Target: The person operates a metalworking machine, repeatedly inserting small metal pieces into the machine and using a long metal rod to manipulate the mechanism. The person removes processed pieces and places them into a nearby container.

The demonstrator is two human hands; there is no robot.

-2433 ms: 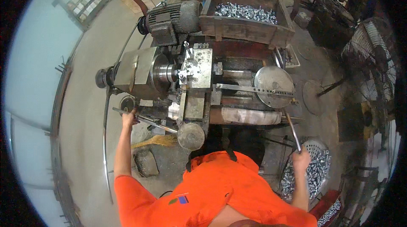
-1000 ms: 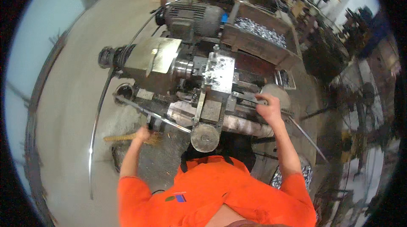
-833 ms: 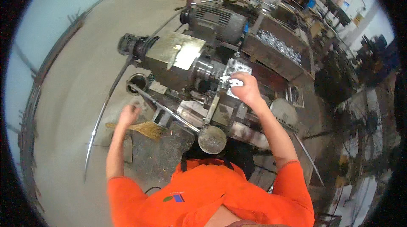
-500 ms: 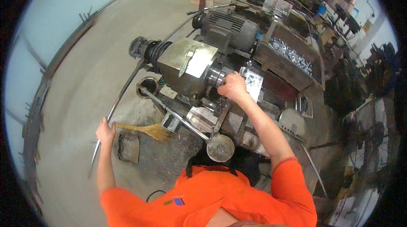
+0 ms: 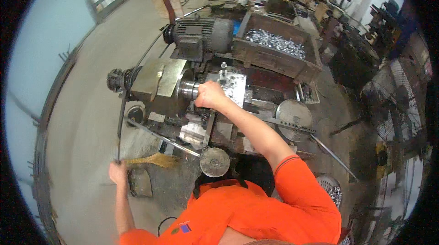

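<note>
My left hand [image 5: 118,173] is closed round the lower part of a long metal lever [image 5: 120,128] at the left side of a lathe-like machine. My right hand [image 5: 211,94] is closed at the shiny round spindle nose [image 5: 189,89]; whatever its fingers hold there is hidden. Left of that hand is the grey headstock [image 5: 160,80], with a flat metal tool lying on its top plate. A metal plate [image 5: 234,89] with a small upright post lies just beyond my right hand. Nearer to me are a second bar [image 5: 171,142] and a round metal disc [image 5: 215,162].
Behind the headstock stands a ribbed electric motor [image 5: 203,34]. A large bin [image 5: 274,60] of small shiny metal parts is at the far right of it. A straw broom [image 5: 157,160] lies on the floor near my left hand. A perforated bowl [image 5: 329,185] holds more parts.
The view has turned, so the machine sits further left. The lever stands steeper in the picture, with my left hand lower on it. My right hand stays at the spindle.
</note>
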